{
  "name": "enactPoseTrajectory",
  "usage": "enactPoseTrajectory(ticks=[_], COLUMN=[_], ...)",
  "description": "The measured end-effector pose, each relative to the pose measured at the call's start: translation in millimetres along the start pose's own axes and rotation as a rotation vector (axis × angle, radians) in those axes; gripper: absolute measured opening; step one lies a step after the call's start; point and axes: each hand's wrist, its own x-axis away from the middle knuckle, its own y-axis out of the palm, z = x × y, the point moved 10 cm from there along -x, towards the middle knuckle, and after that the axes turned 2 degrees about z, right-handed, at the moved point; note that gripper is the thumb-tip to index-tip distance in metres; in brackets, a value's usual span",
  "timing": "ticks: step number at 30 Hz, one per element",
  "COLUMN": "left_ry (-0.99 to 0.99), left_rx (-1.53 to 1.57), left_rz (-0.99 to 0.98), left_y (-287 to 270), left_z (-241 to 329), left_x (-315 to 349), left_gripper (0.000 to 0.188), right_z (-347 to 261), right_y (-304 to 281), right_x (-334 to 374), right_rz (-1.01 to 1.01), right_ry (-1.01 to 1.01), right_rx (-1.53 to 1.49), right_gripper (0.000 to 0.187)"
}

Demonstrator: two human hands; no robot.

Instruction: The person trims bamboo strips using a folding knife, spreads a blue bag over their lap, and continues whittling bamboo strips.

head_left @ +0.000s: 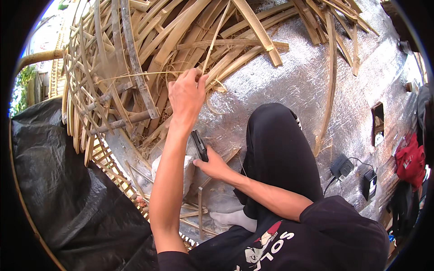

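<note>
My left hand reaches up to the edge of a heap of split bamboo. Its fingers are closed around a thin bamboo strip, which rises from the fist; another thin strip stretches left from the fingers. Lower down, beside my left forearm, my right hand grips a black, narrow hand tool. Its exact kind is not clear, and the palm hides its lower end. A pale whitish block sits just behind and below, partly covered by my left forearm.
Crinkled silver foil sheeting covers the floor. My bent knee rises at centre right. A black tarp lies at left. A long bamboo slat, a black power adapter with cable and a red cloth are to the right.
</note>
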Motion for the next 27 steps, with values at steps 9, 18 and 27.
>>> enactPoseTrajectory(ticks=[9,18,27], left_ry=[0.235,0.505,0.335], left_rx=[-0.376,-0.466,-0.145], left_rz=[0.176,0.205,0.118], left_y=[-11,45,-1], left_z=[48,77,115], left_x=[-45,-55,-75], left_gripper=[0.04,0.012,0.035], right_z=[5,14,-2], right_y=[-1,9,-10], right_x=[-3,-14,3], right_rz=[0.042,0.038,0.005], right_ry=[-0.017,-0.23,0.051], right_rx=[0.088,-0.041,0.102], right_gripper=[0.066,0.05,0.068])
